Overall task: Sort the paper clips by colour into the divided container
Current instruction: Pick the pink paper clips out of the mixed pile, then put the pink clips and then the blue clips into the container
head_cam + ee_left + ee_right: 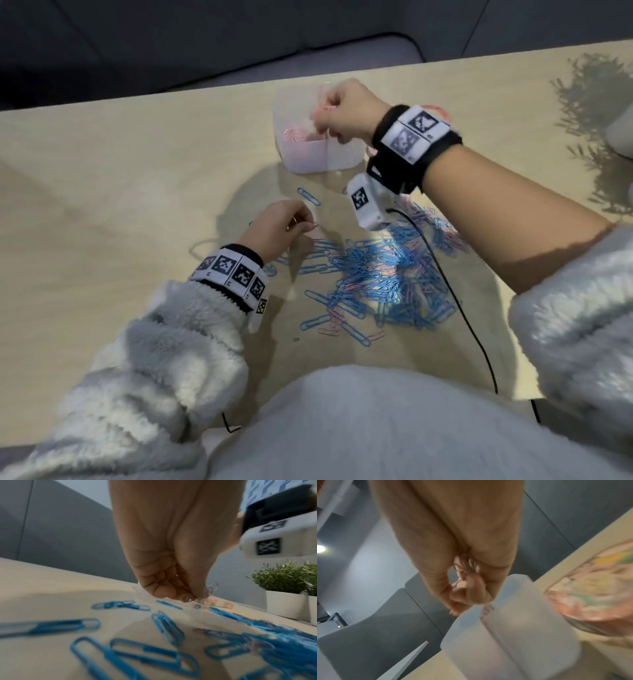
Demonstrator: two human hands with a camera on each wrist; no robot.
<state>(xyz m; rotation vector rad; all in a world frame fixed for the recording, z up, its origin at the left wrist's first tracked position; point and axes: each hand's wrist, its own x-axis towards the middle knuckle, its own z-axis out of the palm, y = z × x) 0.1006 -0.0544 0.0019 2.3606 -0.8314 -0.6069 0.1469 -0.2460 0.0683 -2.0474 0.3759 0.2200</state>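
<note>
A translucent divided container (310,156) stands at the far middle of the table; its left compartment holds pink clips (298,133). My right hand (337,111) hovers over it, fingers curled round a bunch of pink clips (462,568). The container (513,635) shows just below that hand in the right wrist view. My left hand (281,224) is low over the table left of the pile and pinches a pink clip (212,587). A heap of mostly blue clips (380,281) with some pink ones mixed in lies in front of me.
A black cable (455,301) runs across the table through the pile. Potted plants in white pots (288,592) stand at the far right edge. A pink patterned item (594,581) lies right of the container. Grey chairs sit beyond the table's far edge.
</note>
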